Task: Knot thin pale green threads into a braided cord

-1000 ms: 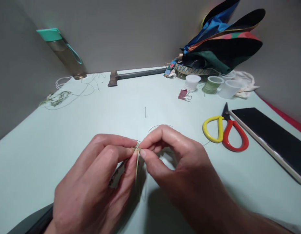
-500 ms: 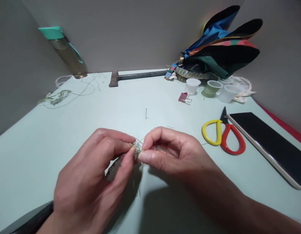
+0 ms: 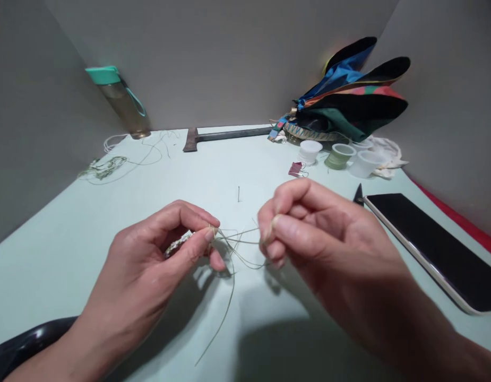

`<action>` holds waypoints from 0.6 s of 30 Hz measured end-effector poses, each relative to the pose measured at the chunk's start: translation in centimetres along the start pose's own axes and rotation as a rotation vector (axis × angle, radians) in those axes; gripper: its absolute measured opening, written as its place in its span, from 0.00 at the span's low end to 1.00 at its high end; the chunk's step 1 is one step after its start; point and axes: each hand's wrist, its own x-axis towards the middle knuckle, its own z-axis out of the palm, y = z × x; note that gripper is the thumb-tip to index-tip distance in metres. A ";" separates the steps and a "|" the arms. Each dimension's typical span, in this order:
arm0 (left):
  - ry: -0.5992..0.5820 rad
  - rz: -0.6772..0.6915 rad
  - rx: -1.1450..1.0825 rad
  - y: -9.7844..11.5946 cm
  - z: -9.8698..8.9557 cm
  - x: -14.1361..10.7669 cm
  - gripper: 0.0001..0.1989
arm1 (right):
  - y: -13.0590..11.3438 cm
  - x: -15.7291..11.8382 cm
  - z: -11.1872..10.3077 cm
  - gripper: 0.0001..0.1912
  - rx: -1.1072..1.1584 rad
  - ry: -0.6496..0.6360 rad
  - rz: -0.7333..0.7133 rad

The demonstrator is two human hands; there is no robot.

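My left hand (image 3: 161, 265) pinches the end of a small braided cord piece (image 3: 178, 244), part of which shows between thumb and fingers. Thin green threads (image 3: 239, 241) fan out from that pinch toward the right. My right hand (image 3: 309, 228) is closed on some of these threads, holding them between thumb and fingers a short way from the left hand. One loose thread (image 3: 229, 307) hangs down below the left fingertips. Behind the hands a thin nail (image 3: 239, 194) stands upright from the table.
On the right lie a phone (image 3: 432, 249) and scissors (image 3: 359, 194), mostly hidden by my right hand. Thread spools (image 3: 341, 157), a maroon clip (image 3: 295, 169) and a colourful fabric item (image 3: 341, 106) sit behind. A hammer-like tool (image 3: 229, 135), tangled threads (image 3: 105, 167) and a bottle (image 3: 123, 106) are farther left.
My right hand has moved right and up, away from my left hand, and the threads now span between them. The scissors' handles have become covered. The view has shifted slightly.
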 end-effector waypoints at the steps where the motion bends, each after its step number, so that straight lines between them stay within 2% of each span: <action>1: -0.013 -0.006 -0.004 0.0 -0.1 0.1 0.12 | -0.4 -0.1 -0.2 0.07 -0.012 0.015 -0.024; 5: -0.116 -0.114 -0.063 -0.2 -0.8 0.2 0.12 | -1.7 -0.1 -0.8 0.06 -0.012 0.042 -0.106; 7: -0.169 -0.172 -0.108 -0.4 -1.1 0.1 0.11 | -2.0 -0.2 -0.8 0.05 0.028 0.028 -0.136; 10: -0.205 -0.190 -0.158 -0.6 -1.5 0.3 0.11 | -1.9 -0.2 -0.6 0.05 0.077 -0.017 -0.143; 14: -0.208 -0.183 -0.200 -0.2 -1.9 0.6 0.11 | -1.8 -0.5 0.1 0.12 0.077 -0.135 -0.070; 16: -0.205 -0.169 -0.213 0.2 -2.2 0.7 0.11 | -2.0 -1.3 0.0 0.14 0.032 -0.235 0.030; 18: -0.195 -0.154 -0.225 0.4 -2.5 0.6 0.11 | -2.0 -2.6 -1.1 0.13 -0.083 -0.347 0.168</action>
